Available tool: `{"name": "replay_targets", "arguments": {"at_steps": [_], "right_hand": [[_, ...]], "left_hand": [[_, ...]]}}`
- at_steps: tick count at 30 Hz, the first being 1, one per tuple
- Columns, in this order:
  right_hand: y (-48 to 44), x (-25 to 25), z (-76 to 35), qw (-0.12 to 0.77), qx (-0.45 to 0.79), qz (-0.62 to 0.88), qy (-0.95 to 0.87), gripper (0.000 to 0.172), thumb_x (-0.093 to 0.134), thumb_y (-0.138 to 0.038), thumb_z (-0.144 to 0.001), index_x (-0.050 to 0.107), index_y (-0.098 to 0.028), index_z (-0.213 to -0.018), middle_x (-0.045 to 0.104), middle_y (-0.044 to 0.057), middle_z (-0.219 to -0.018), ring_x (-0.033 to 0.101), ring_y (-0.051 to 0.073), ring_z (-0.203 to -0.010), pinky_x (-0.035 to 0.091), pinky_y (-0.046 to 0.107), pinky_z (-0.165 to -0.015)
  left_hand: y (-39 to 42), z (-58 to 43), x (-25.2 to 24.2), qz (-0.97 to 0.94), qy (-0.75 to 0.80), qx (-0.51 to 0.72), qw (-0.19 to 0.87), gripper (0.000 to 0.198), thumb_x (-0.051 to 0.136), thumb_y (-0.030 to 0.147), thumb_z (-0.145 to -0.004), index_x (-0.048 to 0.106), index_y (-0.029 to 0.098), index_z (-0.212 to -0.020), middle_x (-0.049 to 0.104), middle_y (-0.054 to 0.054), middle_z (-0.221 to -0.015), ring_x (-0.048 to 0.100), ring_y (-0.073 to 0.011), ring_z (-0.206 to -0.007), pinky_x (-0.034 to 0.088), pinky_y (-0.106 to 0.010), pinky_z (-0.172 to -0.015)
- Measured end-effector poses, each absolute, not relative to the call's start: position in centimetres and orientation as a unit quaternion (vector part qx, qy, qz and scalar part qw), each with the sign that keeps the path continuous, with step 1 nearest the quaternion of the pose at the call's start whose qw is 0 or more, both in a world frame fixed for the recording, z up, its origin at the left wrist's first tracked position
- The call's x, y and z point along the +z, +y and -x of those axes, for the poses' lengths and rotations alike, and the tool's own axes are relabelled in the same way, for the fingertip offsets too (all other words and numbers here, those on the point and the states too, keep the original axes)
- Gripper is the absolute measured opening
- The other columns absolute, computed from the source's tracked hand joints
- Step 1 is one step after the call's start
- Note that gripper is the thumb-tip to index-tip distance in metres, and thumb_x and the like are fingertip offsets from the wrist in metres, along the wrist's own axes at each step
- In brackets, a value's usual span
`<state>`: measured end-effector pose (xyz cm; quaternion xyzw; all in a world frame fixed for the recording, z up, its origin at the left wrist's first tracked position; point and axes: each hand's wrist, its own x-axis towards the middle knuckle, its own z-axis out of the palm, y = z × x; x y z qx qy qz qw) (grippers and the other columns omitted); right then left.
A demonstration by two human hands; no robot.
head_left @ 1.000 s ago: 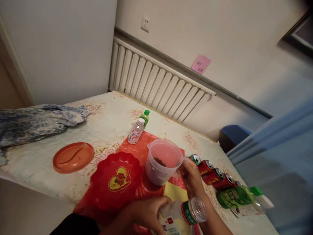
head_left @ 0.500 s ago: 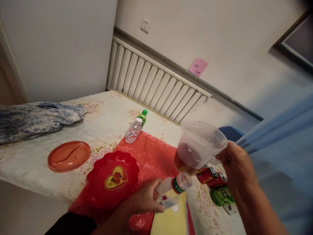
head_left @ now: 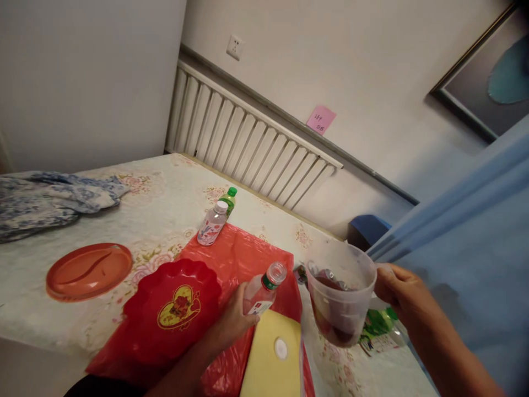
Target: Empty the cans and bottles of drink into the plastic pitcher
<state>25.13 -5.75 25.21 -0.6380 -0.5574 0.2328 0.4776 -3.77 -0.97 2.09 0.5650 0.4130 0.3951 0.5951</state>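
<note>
My left hand [head_left: 233, 320] is wrapped round a clear, uncapped bottle [head_left: 257, 302] with a green neck band and a white label, tilted to the right. By its handle, my right hand [head_left: 399, 286] grips a translucent plastic measuring jug [head_left: 339, 300], nearly upright, with dark brown liquid in its lower part. The jug is apart from the bottle, to its right. A white cap [head_left: 281, 348] lies on a yellow pad [head_left: 268, 366] between my hands. To the left of the bottle sits a red scalloped tray [head_left: 182, 275] with a gold heart print.
Red plastic sheeting [head_left: 248, 253] covers part of the floral tablecloth [head_left: 165, 190]. A white-capped bottle [head_left: 211, 225] and a green-capped bottle [head_left: 229, 201] stand behind. An orange lid [head_left: 88, 270] and patterned cloth [head_left: 53, 201] lie left; a green-labelled bottle [head_left: 380, 325] is behind the jug.
The jug has come from tilted over the bottle's mouth to nearly upright, moving down and away to the right. The bottle has shifted left and stands more upright. The white cap now shows fully.
</note>
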Motion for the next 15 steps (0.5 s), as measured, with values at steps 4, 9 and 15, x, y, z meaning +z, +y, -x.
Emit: {"name": "replay_targets", "arguments": {"at_steps": [4, 9, 15], "right_hand": [[-6.2, 25.1, -25.2, 0.438, 0.245, 0.660, -0.559, 0.049, 0.069, -0.057, -0.070, 0.045, -0.020, -0.050, 0.030, -0.008, -0.045, 0.021, 0.007, -0.043, 0.015, 0.024, -0.043], [-6.4, 25.5, -24.6, 0.370, 0.236, 0.694, -0.571, 0.047, 0.066, -0.059, -0.070, 0.047, -0.020, -0.052, 0.032, -0.007, -0.045, 0.024, 0.007, -0.043, 0.018, 0.023, -0.043], [-6.1, 26.4, -23.8, 0.315, 0.230, 0.718, -0.576, 0.047, 0.066, -0.061, -0.067, 0.048, -0.020, -0.054, 0.036, -0.006, -0.046, 0.029, 0.008, -0.042, 0.023, 0.024, -0.043]], "left_hand": [[-0.6, 3.1, 1.2, -0.586, 0.440, 0.392, 0.556, 0.069, 0.062, 0.018, -0.065, 0.035, 0.019, -0.128, 0.051, -0.011, -0.134, 0.049, -0.0246, -0.125, 0.040, -0.030, -0.101], [-0.4, 2.6, 0.5, -0.589, 0.460, 0.394, 0.535, 0.074, 0.064, 0.022, -0.065, 0.033, 0.017, -0.132, 0.048, -0.013, -0.138, 0.046, -0.0252, -0.128, 0.039, -0.031, -0.103], [-0.3, 2.6, 0.6, -0.584, 0.436, 0.404, 0.553, 0.068, 0.063, 0.019, -0.065, 0.037, 0.020, -0.128, 0.053, -0.010, -0.133, 0.051, -0.0238, -0.124, 0.042, -0.031, -0.100]]}}
